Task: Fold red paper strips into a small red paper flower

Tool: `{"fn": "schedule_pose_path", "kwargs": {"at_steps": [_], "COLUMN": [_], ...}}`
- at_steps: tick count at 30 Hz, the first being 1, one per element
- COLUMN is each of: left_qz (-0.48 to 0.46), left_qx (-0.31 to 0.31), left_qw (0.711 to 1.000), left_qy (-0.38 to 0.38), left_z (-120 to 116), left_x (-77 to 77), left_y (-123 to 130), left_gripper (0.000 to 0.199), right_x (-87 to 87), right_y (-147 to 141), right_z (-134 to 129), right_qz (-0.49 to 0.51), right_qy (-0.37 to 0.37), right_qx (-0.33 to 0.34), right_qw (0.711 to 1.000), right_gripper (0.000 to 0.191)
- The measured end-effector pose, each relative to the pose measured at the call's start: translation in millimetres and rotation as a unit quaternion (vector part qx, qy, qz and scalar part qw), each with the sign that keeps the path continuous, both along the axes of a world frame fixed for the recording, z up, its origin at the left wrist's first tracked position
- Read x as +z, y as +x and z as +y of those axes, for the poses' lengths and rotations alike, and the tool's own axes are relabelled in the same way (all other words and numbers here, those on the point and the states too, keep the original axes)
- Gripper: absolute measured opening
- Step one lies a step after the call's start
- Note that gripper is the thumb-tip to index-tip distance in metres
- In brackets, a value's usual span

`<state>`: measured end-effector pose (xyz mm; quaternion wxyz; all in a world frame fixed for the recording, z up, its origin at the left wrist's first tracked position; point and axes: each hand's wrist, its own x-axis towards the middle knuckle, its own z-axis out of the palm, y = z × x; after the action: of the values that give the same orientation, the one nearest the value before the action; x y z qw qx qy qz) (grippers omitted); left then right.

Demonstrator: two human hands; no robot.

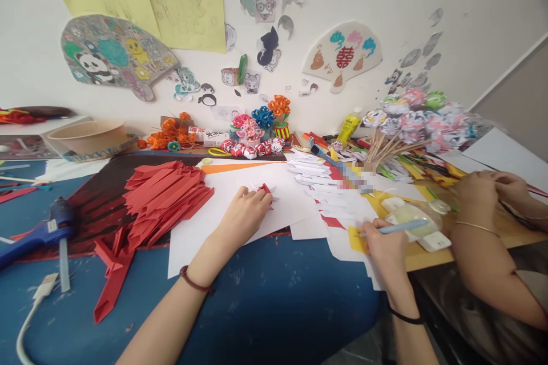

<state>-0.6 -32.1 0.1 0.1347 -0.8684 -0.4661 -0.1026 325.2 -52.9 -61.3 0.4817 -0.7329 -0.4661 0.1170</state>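
Observation:
My left hand [246, 214] is over the large white paper [197, 239], its fingers closed on a small red and white folded paper piece [266, 189]. Further right, my right hand [385, 245] grips a light blue pen [405, 226], its tip at a yellow paper square [357, 239]. Between the hands lies a long stack of folded white paper strips [317, 182], with some red ones among them. A pile of folded red strips [166, 199] rests left of my left hand.
At the right edge are another person's hands [483, 188]. A blue glue gun [47, 231] and white cable [36, 302] lie at left. Paper flowers on sticks [385, 145], a yellow bottle [349, 126] and a bowl [85, 140] stand along the wall.

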Motion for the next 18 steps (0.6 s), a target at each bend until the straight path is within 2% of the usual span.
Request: {"fn": "schedule_pose_path", "kwargs": {"at_steps": [4, 8, 13, 18], "left_qz": [0.001, 0.001, -0.004, -0.005], "left_qx": [-0.001, -0.001, -0.001, -0.001], "left_qw": [1.000, 1.000, 1.000, 1.000], "left_qy": [-0.003, -0.001, 0.000, -0.004], "left_z": [0.2, 0.4, 0.8, 0.6], "left_x": [0.3, -0.7, -1.7, -0.8], "left_y": [0.0, -0.1, -0.2, -0.3], "left_gripper": [0.022, 0.020, 0.021, 0.023], "right_x": [1.2, 0.9, 1.5, 3.2], "right_y": [-1.8, -1.3, -0.8, -1.8], "right_z": [-1.0, -1.2, -1.6, -0.9], "right_qz": [0.057, 0.067, 0.055, 0.000], "right_qy": [0.004, 0.010, -0.003, -0.018], "right_qx": [-0.009, -0.004, 0.000, -0.008], "right_qw": [0.998, 0.998, 0.999, 1.000], "right_gripper": [0.033, 0.032, 0.031, 0.030]}}
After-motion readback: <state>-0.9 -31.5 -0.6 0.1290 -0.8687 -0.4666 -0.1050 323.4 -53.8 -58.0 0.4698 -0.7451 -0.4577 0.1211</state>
